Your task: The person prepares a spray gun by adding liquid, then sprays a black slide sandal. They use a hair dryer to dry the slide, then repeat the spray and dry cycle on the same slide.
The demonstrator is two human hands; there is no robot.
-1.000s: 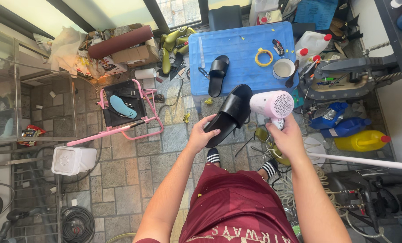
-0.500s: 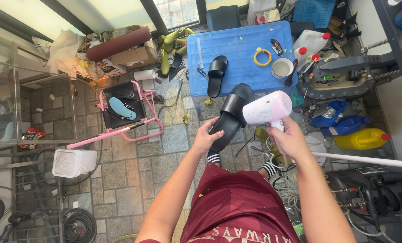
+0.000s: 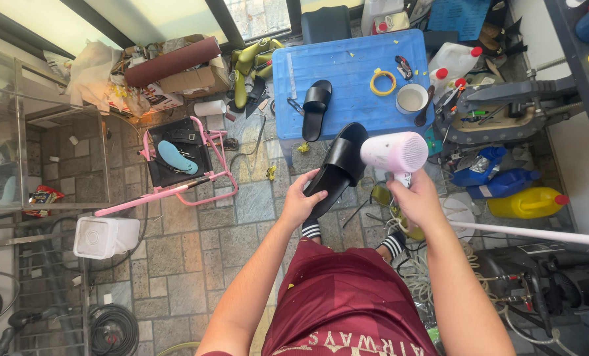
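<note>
Black slide sandal (image 3: pixel 337 168) is held up in front of the person, above the tiled floor (image 3: pixel 195 244) and just before the blue bench (image 3: pixel 353 86). It is gripped at its lower end by the left hand (image 3: pixel 301 204), whose fingers (image 3: pixel 311 179) are wrapped around the sole edge, clenched on it. A pale pink hair dryer (image 3: pixel 394 153) is grasped by its handle in the right hand (image 3: pixel 416 201), the fingers closed fully around the grip, and its barrel is brought right up beside the upper end of the sandal, the nozzle turned toward the strap; whether nozzle and sandal touch cannot be told.

A second black sandal (image 3: pixel 316 109) of the same kind is laid flat on the bench, well apart from the hands, near a roll of yellow tape (image 3: pixel 382 82), a white cup (image 3: pixel 411 99) and scissors (image 3: pixel 403 66). Judged from this, the work on the pair is taken to be partway: one sandal is set aside on the bench, though whether it is finished cannot be told, and the other is under the dryer and not yet set down. Whether the dryer is running cannot be seen

Off to the left a pink metal stand (image 3: pixel 182 165) is seen with a light blue insole (image 3: pixel 176 157) resting on it
</note>
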